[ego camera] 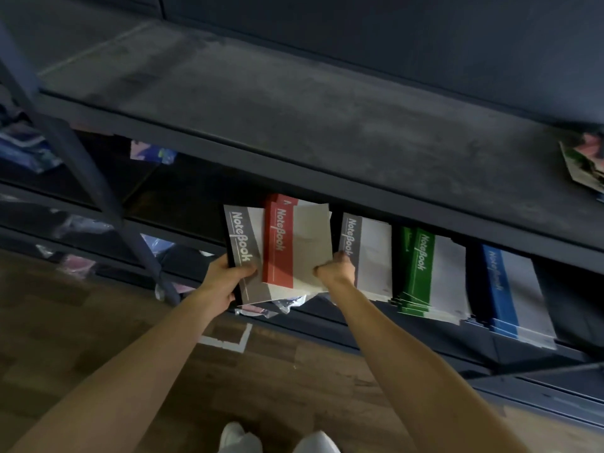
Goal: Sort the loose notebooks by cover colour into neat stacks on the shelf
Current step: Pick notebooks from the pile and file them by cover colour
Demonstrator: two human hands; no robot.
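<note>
A neat stack of grey-banded, white-covered notebooks (366, 253) lies on the lower board of the dark metal shelf (327, 188). Its long axis runs from the shelf's front edge toward the back. The coloured band follows the left long edge, and the word "NoteBook" is printed lengthwise along it.

Just left of this stack, both hands hold a loose bundle at the shelf front. The bundle has one grey-banded notebook (243, 253) underneath and at least two red-banded notebooks (279, 246) on top. They point the same way as the stack but are skewed slightly, so their edges are uneven.

The left hand (228, 279) is on the side of the bundle away from the stack. It grips the near left corner of the loose grey notebook, with the thumb on the cover and the fingers curled beneath. The right hand (336, 268) is clenched on the bundle's right edge, with its knuckles against the stack.

Right of the stack lies a pile of green-banded notebooks (425, 273). Beyond that is a pile of blue-banded notebooks (513, 295). Both piles lie with the same orientation as the stack.
</note>
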